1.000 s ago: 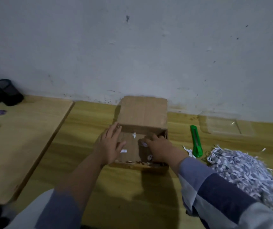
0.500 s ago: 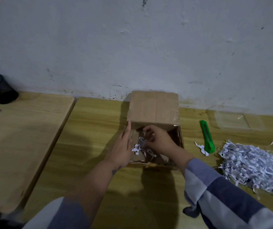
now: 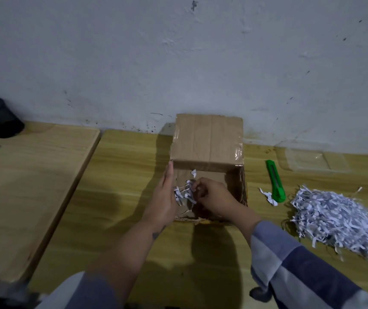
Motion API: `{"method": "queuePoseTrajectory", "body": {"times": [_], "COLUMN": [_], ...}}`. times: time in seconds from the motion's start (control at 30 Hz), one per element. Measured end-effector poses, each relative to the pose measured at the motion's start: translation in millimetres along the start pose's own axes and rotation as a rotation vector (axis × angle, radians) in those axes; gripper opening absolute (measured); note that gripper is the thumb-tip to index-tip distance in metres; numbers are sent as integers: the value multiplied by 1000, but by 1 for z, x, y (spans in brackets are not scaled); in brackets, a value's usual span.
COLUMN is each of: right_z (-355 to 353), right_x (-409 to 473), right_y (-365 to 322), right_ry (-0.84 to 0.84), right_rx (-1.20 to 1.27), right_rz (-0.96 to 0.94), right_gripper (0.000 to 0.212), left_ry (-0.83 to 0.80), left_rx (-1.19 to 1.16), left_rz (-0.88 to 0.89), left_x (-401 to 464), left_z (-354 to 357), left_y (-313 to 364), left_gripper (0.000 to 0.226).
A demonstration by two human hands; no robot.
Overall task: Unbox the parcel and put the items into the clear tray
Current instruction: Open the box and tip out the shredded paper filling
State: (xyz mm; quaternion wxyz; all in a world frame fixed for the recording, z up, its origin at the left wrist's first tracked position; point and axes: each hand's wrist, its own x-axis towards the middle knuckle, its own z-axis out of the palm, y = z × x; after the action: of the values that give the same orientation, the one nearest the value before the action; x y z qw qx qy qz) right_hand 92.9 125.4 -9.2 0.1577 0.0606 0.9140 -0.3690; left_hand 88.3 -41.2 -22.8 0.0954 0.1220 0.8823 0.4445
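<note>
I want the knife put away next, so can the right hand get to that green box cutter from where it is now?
Probably yes. The green box cutter lies in the open on the table, right of the box, with nothing over it. But the right hand is pinching paper shreds inside the box and must drop them first.

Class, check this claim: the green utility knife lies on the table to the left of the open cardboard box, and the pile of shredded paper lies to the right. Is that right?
Not quite. The head view shows the green utility knife lying to the right of the open cardboard box, between it and the pile of shredded paper. The pile is indeed on the right.
</note>
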Motion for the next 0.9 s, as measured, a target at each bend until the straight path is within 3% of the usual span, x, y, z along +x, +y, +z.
{"method": "queuePoseTrajectory", "body": {"times": [0.1, 0.17, 0.3, 0.43, 0.57, 0.73, 0.9], "right_z": [-6, -11, -12, 4, 8, 13, 10], "right_x": [-4, -11, -20, -7, -2, -2, 3], "right_y": [-4, -17, -43, -25, -16, -16, -9], "right_ry": [165, 177, 153, 58, -118, -82, -83], "right_rx": [-133, -297, -637, -699, -657, -594, -420], "right_rz": [-170, -253, -334, -378, -406, -487, -373], "right_gripper": [32, 41, 29, 39, 72, 39, 27], "left_ry": [38, 47, 61, 51, 57, 47, 28], "left_rx": [10, 10, 12, 6, 18, 24, 27], "left_rz": [41, 66, 80, 81, 73, 47, 34], "left_x": [-5, -8, -10, -10, -7, -8, -5], "left_z": [1, 1, 2, 3, 3, 4, 3], "left_y": [0, 0, 2, 0, -1, -1, -2], "left_gripper": [78, 75, 71, 70, 70, 67, 67]}}
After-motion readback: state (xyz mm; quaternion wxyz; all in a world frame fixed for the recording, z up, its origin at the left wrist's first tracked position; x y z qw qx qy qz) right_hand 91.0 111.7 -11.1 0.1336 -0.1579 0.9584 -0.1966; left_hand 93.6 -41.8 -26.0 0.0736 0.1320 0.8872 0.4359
